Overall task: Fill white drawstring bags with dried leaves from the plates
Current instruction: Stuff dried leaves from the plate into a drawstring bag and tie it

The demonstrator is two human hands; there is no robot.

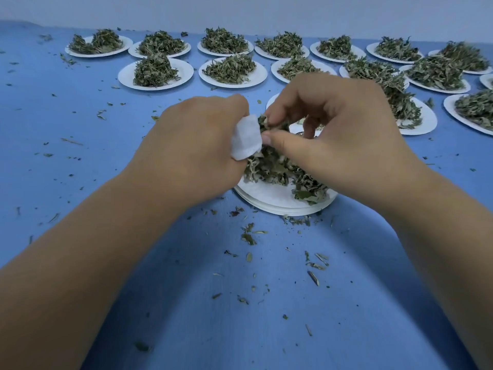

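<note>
Gripping the small white fabric drawstring bag (245, 141) in my left hand (194, 148) over the near white paper plate (277, 202), I pinch dried green leaves (269, 168) at its mouth with my right hand (341, 129), which next, I judge, must push them inside.

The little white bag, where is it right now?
Head view, centre: the left hand grips the white bag above the nearest plate, with the right hand pinching leaves at its mouth.
</note>
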